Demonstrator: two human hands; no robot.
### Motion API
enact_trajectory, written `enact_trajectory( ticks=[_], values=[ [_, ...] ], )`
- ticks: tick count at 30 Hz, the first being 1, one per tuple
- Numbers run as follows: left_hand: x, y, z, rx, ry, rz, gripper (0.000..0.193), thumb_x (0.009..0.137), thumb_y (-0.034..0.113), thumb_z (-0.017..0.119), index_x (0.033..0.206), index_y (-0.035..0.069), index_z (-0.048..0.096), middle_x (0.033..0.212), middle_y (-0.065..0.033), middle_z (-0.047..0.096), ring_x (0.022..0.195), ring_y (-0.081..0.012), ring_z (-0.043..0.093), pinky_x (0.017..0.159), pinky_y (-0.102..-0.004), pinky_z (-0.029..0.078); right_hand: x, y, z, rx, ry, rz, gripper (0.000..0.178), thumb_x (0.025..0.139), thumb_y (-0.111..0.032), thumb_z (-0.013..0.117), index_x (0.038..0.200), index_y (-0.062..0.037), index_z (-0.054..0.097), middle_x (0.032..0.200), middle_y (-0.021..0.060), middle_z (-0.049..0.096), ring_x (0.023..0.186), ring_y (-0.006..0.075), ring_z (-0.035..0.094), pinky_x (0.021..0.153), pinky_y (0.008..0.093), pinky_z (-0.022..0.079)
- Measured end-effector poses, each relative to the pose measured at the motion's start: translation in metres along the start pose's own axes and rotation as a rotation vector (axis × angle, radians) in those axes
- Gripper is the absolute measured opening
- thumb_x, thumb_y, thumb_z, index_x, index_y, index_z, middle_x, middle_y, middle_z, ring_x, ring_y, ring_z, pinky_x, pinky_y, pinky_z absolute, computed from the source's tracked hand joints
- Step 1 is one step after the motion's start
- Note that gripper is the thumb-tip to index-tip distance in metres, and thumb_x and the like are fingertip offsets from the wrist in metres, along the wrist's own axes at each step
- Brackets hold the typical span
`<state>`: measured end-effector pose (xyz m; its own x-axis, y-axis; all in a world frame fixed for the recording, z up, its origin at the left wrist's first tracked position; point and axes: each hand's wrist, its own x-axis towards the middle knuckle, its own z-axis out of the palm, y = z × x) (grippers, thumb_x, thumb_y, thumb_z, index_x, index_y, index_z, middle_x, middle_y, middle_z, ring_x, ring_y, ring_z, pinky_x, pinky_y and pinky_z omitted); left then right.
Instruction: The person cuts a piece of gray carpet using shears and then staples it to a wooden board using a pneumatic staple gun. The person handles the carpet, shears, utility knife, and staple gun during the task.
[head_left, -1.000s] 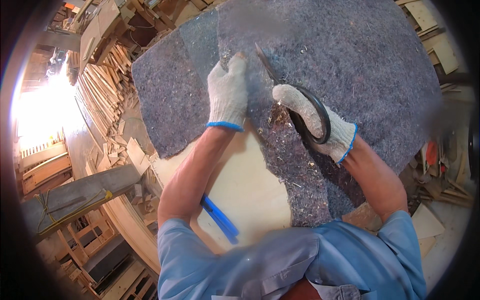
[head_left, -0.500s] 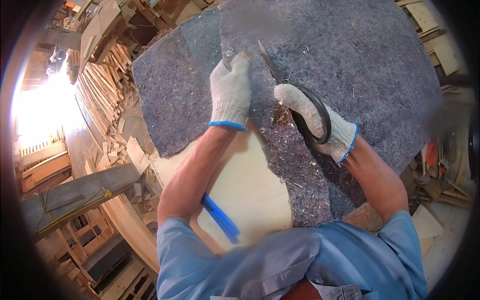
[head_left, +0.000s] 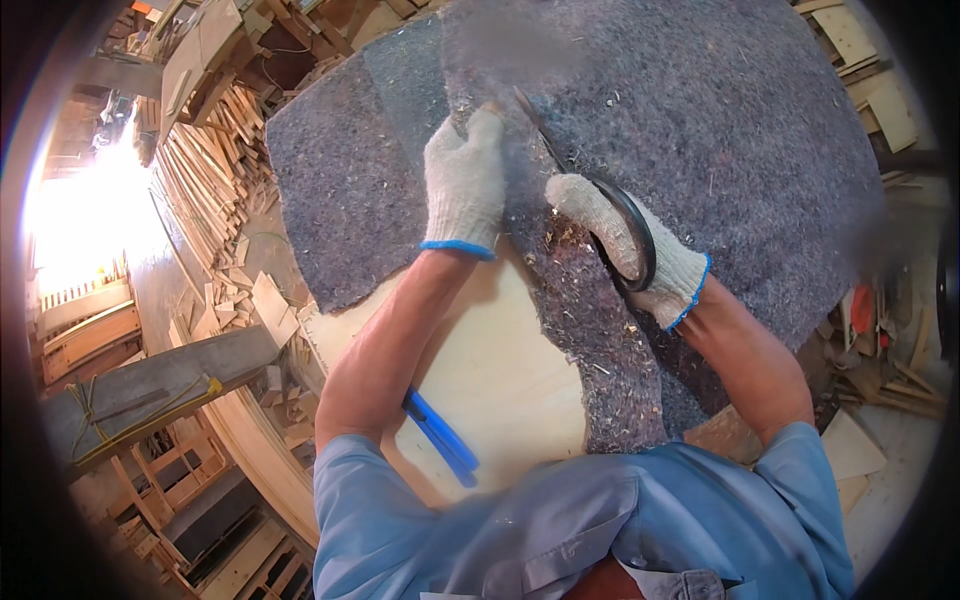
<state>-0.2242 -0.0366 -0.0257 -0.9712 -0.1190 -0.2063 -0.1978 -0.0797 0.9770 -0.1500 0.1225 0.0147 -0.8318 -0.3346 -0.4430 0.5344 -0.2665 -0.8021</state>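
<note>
Grey fibrous felt (head_left: 720, 130) with speckles of coloured fluff covers most of the work surface in overlapping pieces. My left hand (head_left: 463, 185), in a white knitted glove with a blue cuff, pinches the felt close to its cut line. In my right hand (head_left: 675, 262), gloved alike, is a pair of large scissors (head_left: 638, 222). Their black handle loops around my fingers, and the dark blade points away, up to the left, against the felt. How far the blades are apart is hard to see. A ragged felt strip (head_left: 610, 370) hangs toward me below the right hand.
Under the felt lies a pale plywood board (head_left: 510, 370). A blue cutter knife (head_left: 440, 437) rests on it beside my left forearm. Piles of wood strips (head_left: 205, 180) stand at the left, near a grey beam (head_left: 160, 385) with yellow cord. Wood scraps litter the floor on both sides.
My right hand with the scissors has shifted slightly left and toward the far side. My left hand has moved a touch to the right, still on the felt.
</note>
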Motion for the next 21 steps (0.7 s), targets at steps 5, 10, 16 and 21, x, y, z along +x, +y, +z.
enact_trajectory(
  ticks=[5, 10, 16, 21],
  values=[
    [-0.002, 0.005, -0.003, -0.084, -0.039, -0.050, 0.032, 0.102, 0.031, 0.059, 0.103, 0.001, 0.070, 0.080, 0.0000, 0.063, 0.071, -0.0106, 0.056, 0.064, -0.0311, 0.046, 0.005, 0.005, -0.008, -0.006, 0.006, 0.014, 0.043, 0.100, -0.043, 0.068, 0.117, -0.0032, 0.066, 0.096, 0.0015, 0.065, 0.080, 0.0075, 0.061, 0.065, 0.0232, 0.053],
    [0.000, 0.010, -0.010, -0.094, -0.130, -0.108, 0.034, 0.099, 0.035, 0.066, 0.106, 0.002, 0.070, 0.086, -0.0004, 0.064, 0.072, -0.0106, 0.057, 0.065, -0.0302, 0.048, 0.005, 0.002, -0.002, 0.069, 0.005, -0.001, 0.044, 0.099, -0.041, 0.070, 0.120, -0.0033, 0.065, 0.100, 0.0022, 0.065, 0.084, 0.0086, 0.063, 0.068, 0.0235, 0.055],
    [-0.001, 0.024, -0.022, -0.129, -0.300, -0.249, 0.032, 0.097, 0.033, 0.070, 0.106, 0.002, 0.070, 0.088, -0.0010, 0.065, 0.073, -0.0099, 0.059, 0.065, -0.0288, 0.050, 0.002, -0.001, -0.004, 0.112, -0.052, 0.031, 0.039, 0.103, -0.035, 0.066, 0.128, -0.0057, 0.065, 0.119, 0.0037, 0.068, 0.107, 0.0140, 0.063, 0.095, 0.0324, 0.052],
    [-0.001, 0.020, -0.018, -0.093, -0.273, -0.188, 0.030, 0.096, 0.032, 0.070, 0.102, 0.002, 0.071, 0.085, -0.0006, 0.065, 0.073, -0.0094, 0.060, 0.065, -0.0287, 0.049, 0.002, 0.002, -0.007, 0.092, -0.039, 0.033, 0.040, 0.102, -0.035, 0.067, 0.129, -0.0052, 0.064, 0.120, 0.0035, 0.067, 0.109, 0.0131, 0.062, 0.097, 0.0318, 0.051]
  ],
)
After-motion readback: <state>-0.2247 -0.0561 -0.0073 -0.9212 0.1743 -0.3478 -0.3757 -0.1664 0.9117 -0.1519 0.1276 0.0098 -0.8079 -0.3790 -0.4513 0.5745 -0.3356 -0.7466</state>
